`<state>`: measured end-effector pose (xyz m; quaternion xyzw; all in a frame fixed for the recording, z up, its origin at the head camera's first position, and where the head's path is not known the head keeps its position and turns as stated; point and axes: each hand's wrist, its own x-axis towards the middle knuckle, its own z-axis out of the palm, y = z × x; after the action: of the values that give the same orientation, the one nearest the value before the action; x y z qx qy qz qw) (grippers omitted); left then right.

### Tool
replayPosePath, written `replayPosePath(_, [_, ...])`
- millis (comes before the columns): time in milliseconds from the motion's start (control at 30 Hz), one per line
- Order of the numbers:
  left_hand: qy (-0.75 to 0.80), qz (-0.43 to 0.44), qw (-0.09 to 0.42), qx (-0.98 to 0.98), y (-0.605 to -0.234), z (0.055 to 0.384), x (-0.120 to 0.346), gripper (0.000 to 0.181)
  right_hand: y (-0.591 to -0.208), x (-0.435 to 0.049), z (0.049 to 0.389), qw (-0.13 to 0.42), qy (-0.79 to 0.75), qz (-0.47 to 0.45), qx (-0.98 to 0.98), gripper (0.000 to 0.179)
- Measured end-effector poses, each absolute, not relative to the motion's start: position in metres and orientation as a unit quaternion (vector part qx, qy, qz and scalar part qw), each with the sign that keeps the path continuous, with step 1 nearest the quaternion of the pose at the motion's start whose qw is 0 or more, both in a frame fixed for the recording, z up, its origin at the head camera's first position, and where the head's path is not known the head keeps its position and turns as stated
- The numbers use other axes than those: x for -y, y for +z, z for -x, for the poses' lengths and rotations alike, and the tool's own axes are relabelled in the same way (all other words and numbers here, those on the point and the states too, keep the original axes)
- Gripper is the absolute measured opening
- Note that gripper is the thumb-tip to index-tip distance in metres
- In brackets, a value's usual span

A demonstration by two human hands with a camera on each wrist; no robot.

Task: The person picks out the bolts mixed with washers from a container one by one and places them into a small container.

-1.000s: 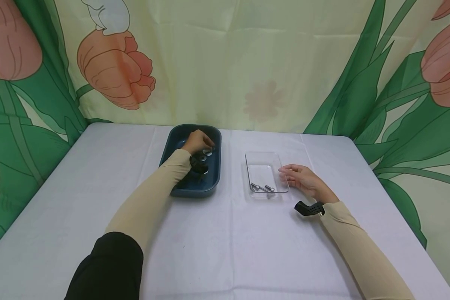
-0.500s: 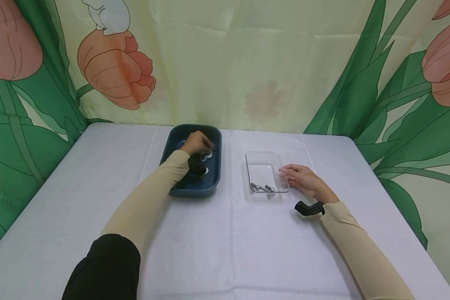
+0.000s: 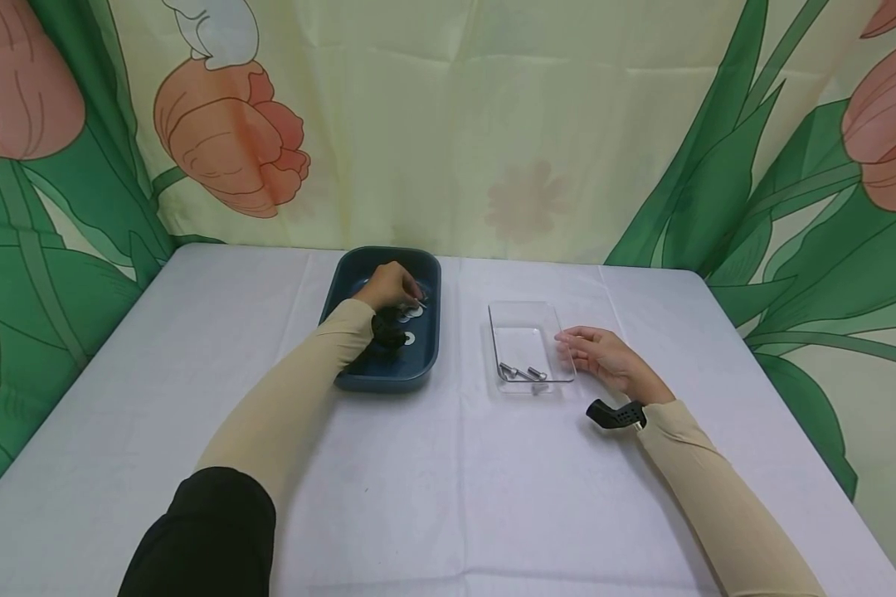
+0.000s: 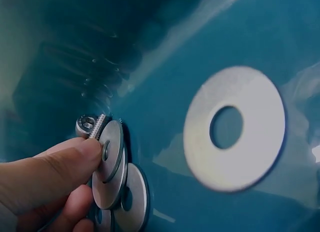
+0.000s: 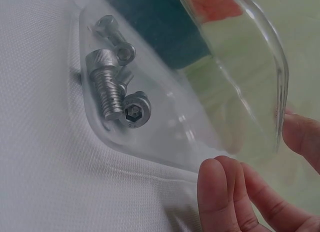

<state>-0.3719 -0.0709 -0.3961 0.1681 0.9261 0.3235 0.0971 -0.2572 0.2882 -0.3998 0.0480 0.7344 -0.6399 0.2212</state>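
My left hand (image 3: 387, 287) is down inside a dark blue tray (image 3: 388, 385). In the left wrist view its thumb and fingers pinch a small threaded screw (image 4: 98, 126), whose thread shows above the thumb. Right by the fingertips lie a socket-head screw (image 4: 86, 123) and several overlapping flat washers (image 4: 135, 192); one large washer (image 4: 255, 157) lies apart. My right hand (image 3: 605, 358) holds the right side of a clear plastic box (image 3: 490, 332), thumb at the rim and fingers along the wall. Several socket-head screws (image 5: 105, 87) lie in that box's near corner.
A white cloth (image 3: 388, 497) covers the table under both containers. Behind the table's far edge hangs a curtain (image 3: 448, 149) printed with tulips. The tray stands left of the box, with a strip of cloth between them.
My left hand has shifted slightly left and nearer within the tray, and more of the washers beside it shows. The right hand and the clear box stay where they were.
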Motion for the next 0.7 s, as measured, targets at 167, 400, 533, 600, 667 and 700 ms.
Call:
replayPosePath(167, [0.313, -0.18, 0.101, -0.927, -0.3956, 0.3725, 0.0721, 0.01, -0.3996, -0.2882, 0.2571, 0.22, -0.635, -0.052, -0.739, 0.019])
replayPosePath(400, [0.297, -0.198, 0.094, -0.929, -0.3953, 0.3717, 0.0736, 0.01, -0.3999, -0.2885, 0.258, 0.22, -0.633, -0.057, -0.74, 0.024])
replayPosePath(533, [0.298, -0.199, 0.095, -0.929, -0.3955, 0.3702, 0.0749, 0.01, -0.4006, -0.2888, 0.2582, 0.219, -0.636, -0.058, -0.738, 0.022])
replayPosePath(600, [0.298, -0.197, 0.095, -0.929, -0.3958, 0.3697, 0.0754, 0.01, -0.4006, -0.289, 0.2581, 0.218, -0.638, -0.059, -0.736, 0.02])
replayPosePath(667, [0.301, -0.195, 0.098, -0.928, -0.3956, 0.3693, 0.0757, 0.01, -0.4007, -0.2893, 0.258, 0.217, -0.638, -0.059, -0.737, 0.019])
replayPosePath(700, [0.301, -0.196, 0.098, -0.928, -0.3956, 0.3694, 0.0758, 0.01, -0.4007, -0.2894, 0.258, 0.218, -0.637, -0.058, -0.737, 0.019])
